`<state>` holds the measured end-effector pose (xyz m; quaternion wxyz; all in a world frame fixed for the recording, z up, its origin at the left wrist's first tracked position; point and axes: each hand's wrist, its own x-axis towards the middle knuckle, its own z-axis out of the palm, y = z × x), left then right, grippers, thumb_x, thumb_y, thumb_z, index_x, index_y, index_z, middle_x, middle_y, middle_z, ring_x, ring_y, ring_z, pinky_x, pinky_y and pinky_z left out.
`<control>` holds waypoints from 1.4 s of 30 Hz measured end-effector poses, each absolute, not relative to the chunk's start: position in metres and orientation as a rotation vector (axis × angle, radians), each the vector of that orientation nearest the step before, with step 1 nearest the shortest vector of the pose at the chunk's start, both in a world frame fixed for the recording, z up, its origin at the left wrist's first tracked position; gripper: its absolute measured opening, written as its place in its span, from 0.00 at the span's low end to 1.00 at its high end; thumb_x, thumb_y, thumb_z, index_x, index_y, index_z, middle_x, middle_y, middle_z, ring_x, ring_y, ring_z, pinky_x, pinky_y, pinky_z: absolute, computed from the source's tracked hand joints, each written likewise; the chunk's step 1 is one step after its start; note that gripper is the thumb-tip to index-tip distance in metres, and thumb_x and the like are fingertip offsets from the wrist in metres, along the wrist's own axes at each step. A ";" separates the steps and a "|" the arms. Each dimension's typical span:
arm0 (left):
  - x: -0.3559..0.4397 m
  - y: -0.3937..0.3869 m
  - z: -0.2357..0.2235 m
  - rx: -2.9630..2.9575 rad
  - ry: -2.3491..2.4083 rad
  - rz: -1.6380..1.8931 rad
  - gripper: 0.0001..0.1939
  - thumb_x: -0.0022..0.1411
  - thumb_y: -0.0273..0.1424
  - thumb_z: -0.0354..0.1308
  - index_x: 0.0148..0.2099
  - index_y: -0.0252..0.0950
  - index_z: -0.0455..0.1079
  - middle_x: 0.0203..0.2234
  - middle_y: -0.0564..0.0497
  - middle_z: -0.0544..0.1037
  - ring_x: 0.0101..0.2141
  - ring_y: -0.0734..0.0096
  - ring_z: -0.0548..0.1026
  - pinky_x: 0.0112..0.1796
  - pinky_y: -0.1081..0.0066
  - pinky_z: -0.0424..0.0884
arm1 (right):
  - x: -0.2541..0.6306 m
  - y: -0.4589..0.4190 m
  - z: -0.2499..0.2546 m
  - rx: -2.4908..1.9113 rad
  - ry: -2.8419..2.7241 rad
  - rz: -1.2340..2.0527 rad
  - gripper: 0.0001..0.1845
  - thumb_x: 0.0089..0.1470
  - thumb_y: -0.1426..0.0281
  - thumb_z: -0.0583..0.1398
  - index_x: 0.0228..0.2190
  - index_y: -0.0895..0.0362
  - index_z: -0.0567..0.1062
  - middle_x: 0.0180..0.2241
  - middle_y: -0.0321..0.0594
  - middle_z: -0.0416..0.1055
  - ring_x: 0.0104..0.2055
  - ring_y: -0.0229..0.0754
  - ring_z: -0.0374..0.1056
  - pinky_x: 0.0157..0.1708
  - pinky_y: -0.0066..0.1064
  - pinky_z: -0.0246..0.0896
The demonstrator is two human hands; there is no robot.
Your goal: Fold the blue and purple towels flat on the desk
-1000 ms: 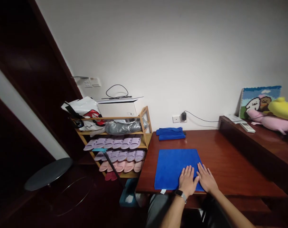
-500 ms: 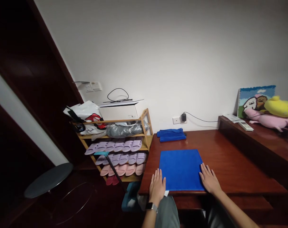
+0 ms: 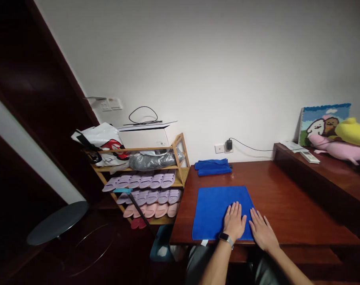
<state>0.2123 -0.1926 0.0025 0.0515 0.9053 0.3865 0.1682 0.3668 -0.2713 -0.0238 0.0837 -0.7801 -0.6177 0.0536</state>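
Left hand [image 3: 235, 222], flat, has shifted onto the blue cloth [image 3: 211, 211]; right hand [image 3: 263, 231], flat, at its right edge.

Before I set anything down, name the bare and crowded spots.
Bare: the wooden table right of the right hand, up to the raised ledge; a thin strip between spread blue cloth and folded blue cloth. Crowded: the ledge, with plush toys and remote control.

The left arm [image 3: 217, 265] wears a dark-faced, pale-banded watch [image 3: 225, 238]

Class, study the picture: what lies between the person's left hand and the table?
The flat blue cloth lies between the left hand and the table, as the head view shows.
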 end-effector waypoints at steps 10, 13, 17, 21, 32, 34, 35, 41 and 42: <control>0.054 -0.135 -0.010 2.516 1.851 0.328 0.33 0.77 0.39 0.34 0.76 0.31 0.51 0.73 0.41 0.54 0.72 0.57 0.52 0.70 0.53 0.53 | 0.367 -0.272 -0.028 -2.357 -1.822 0.147 0.39 0.68 0.56 0.36 0.73 0.60 0.50 0.75 0.37 0.45 0.77 0.47 0.39 0.75 0.46 0.34; 0.043 -0.133 -0.009 2.555 1.849 0.325 0.33 0.77 0.39 0.34 0.76 0.28 0.52 0.73 0.40 0.55 0.72 0.59 0.53 0.70 0.56 0.53 | 0.366 -0.272 -0.026 -2.398 -1.830 0.153 0.39 0.68 0.56 0.35 0.73 0.60 0.49 0.75 0.36 0.44 0.77 0.46 0.38 0.75 0.46 0.34; 0.052 -0.135 -0.010 2.561 1.876 0.322 0.32 0.77 0.38 0.35 0.75 0.28 0.53 0.72 0.40 0.57 0.72 0.59 0.54 0.70 0.57 0.53 | 0.365 -0.272 -0.022 -2.407 -1.844 0.163 0.39 0.68 0.57 0.35 0.73 0.61 0.48 0.75 0.36 0.43 0.77 0.46 0.38 0.75 0.45 0.33; 0.052 -0.135 -0.008 2.554 1.871 0.290 0.33 0.76 0.39 0.34 0.76 0.29 0.53 0.73 0.40 0.56 0.72 0.58 0.53 0.70 0.55 0.53 | 0.363 -0.273 -0.018 -2.396 -1.836 0.184 0.38 0.68 0.58 0.36 0.73 0.62 0.48 0.75 0.37 0.43 0.77 0.47 0.38 0.75 0.46 0.34; 0.050 -0.135 -0.001 2.506 1.851 0.202 0.34 0.76 0.40 0.32 0.77 0.31 0.49 0.74 0.42 0.52 0.73 0.59 0.49 0.70 0.55 0.50 | 0.360 -0.273 -0.015 -2.385 -1.816 0.177 0.38 0.68 0.58 0.37 0.73 0.61 0.49 0.75 0.38 0.44 0.77 0.47 0.39 0.74 0.46 0.33; 0.050 -0.135 0.002 2.506 1.848 0.190 0.34 0.76 0.40 0.32 0.76 0.29 0.50 0.74 0.42 0.51 0.73 0.59 0.49 0.71 0.56 0.49 | 0.360 -0.273 -0.016 -2.379 -1.813 0.179 0.38 0.68 0.58 0.37 0.73 0.61 0.49 0.75 0.38 0.44 0.77 0.47 0.39 0.74 0.46 0.32; 0.050 -0.135 0.003 2.504 1.847 0.188 0.34 0.76 0.40 0.32 0.76 0.29 0.50 0.74 0.42 0.51 0.73 0.59 0.49 0.71 0.56 0.49 | 0.360 -0.273 -0.016 -2.377 -1.809 0.183 0.38 0.69 0.58 0.37 0.73 0.60 0.49 0.75 0.38 0.44 0.77 0.47 0.39 0.74 0.46 0.32; 0.052 -0.135 0.004 2.481 1.838 0.182 0.35 0.76 0.40 0.32 0.77 0.28 0.48 0.74 0.41 0.51 0.73 0.60 0.48 0.71 0.58 0.47 | 0.359 -0.275 -0.010 -2.397 -1.801 0.201 0.38 0.69 0.58 0.37 0.73 0.61 0.49 0.75 0.38 0.44 0.77 0.46 0.38 0.74 0.45 0.31; 0.052 -0.135 0.003 2.479 1.835 0.186 0.35 0.76 0.40 0.32 0.77 0.28 0.48 0.74 0.41 0.51 0.73 0.61 0.48 0.71 0.58 0.47 | 0.360 -0.275 -0.009 -2.402 -1.802 0.198 0.38 0.68 0.58 0.37 0.73 0.61 0.49 0.75 0.38 0.44 0.77 0.46 0.38 0.74 0.45 0.31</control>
